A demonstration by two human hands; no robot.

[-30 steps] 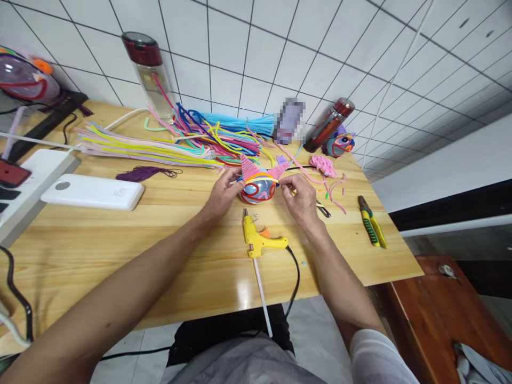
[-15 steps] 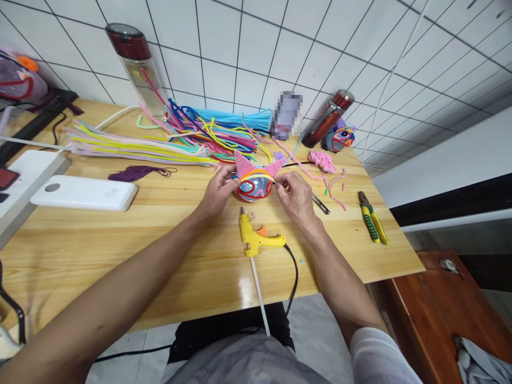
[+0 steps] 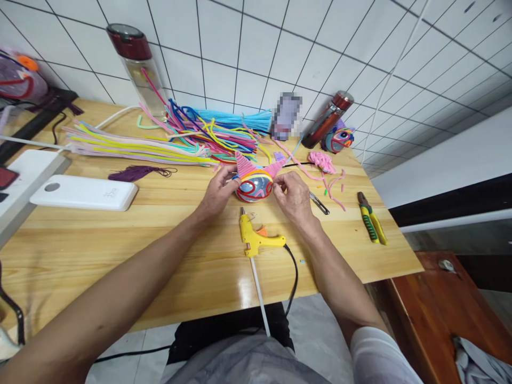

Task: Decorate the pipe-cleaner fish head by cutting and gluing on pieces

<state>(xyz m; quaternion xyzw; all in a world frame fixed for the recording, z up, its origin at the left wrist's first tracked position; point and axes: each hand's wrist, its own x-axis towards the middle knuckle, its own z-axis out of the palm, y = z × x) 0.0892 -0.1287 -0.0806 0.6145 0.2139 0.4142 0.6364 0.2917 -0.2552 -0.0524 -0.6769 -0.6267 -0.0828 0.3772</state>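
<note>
A clear, rounded animal-face craft (image 3: 256, 188) sits on the table between my hands, with two pink pipe-cleaner ears, red eye loops and an orange and yellow band across the top. My left hand (image 3: 218, 194) holds its left side, thumb in front and fingers behind. At the right edge, my right hand (image 3: 295, 198) has thumb and forefinger pinched against the craft beside the red eye loop. Any small piece between those fingertips is too small to make out. Just below the craft lies a yellow hot glue gun (image 3: 250, 234), its nozzle pointing toward it.
Bundles of coloured pipe cleaners (image 3: 152, 149) lie behind. Right of my hands are a utility knife (image 3: 319, 204), pliers (image 3: 370, 218) and pink scraps (image 3: 322, 161). A red flask (image 3: 330, 120), a tall bottle (image 3: 138, 74), a purple tassel (image 3: 138, 173) and a white power bank (image 3: 84, 193) are around.
My right hand's fingertips have moved slightly left and down, onto the edge of the craft by the red loop. The left hand and the craft stay in place.
</note>
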